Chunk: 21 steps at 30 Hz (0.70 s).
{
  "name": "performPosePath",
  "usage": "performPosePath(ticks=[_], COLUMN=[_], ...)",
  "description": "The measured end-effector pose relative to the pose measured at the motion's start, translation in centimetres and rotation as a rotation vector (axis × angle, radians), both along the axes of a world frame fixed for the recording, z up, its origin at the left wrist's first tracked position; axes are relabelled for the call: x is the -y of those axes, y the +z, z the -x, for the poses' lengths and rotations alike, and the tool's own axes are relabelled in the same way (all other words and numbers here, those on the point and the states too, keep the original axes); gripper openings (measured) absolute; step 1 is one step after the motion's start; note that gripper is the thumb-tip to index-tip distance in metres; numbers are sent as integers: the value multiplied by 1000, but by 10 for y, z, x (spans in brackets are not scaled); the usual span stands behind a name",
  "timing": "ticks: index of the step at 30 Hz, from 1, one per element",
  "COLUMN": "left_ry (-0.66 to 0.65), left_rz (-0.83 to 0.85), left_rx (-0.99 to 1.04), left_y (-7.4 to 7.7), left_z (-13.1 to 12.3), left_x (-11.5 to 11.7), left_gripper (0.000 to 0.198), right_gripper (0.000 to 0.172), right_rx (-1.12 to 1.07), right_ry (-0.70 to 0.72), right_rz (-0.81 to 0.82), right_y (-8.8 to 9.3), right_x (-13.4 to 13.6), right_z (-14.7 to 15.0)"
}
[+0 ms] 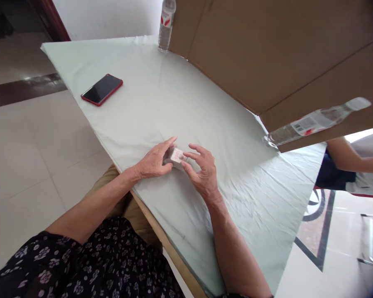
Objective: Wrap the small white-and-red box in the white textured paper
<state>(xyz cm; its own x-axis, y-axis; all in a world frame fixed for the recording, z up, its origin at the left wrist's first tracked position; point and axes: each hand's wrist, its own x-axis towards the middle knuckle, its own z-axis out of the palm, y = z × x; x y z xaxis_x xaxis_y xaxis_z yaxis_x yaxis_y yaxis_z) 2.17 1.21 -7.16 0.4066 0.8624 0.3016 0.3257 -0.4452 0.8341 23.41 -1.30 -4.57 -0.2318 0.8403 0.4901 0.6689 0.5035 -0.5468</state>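
Observation:
A small white box (177, 155) with red print sits on the cloth-covered table near its front edge, between my two hands. My left hand (155, 160) holds it from the left, the fingers along the far side and the thumb along the near side. On the right, my right hand (202, 169) pinches the box's corner with thumb and index finger, while its other fingers are raised and spread. The fingers partly cover the box, and its left end is in shadow.
A phone in a red case (102, 89) lies at the table's left. A large cardboard panel (267, 54) stands across the back right, with a plastic bottle (166, 27) at its left end and a tilted bottle (313, 122) at its right. Another person's arm (351, 159) shows beyond.

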Motion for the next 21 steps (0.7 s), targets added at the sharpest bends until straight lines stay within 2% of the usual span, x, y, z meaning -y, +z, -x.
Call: performPosePath(ticks=[4, 12, 18, 21], left_ry=[2, -6, -21, -24], left_rz=[-29, -43, -40, -53], left_rx=[-12, 2, 9, 25], left_y=[0, -1, -3, -5], left_z=[-1, -2, -2, -2], left_x=[-1, -1, -2, -2], left_gripper=[87, 84, 84, 86], right_gripper=[12, 17, 24, 26], right_rx=[146, 314, 308, 299], right_ry=[3, 17, 28, 9], right_rz=[-57, -156, -135, -175], right_y=[5, 16, 12, 11], right_x=[-5, -4, -10, -19], right_z=[8, 15, 15, 15])
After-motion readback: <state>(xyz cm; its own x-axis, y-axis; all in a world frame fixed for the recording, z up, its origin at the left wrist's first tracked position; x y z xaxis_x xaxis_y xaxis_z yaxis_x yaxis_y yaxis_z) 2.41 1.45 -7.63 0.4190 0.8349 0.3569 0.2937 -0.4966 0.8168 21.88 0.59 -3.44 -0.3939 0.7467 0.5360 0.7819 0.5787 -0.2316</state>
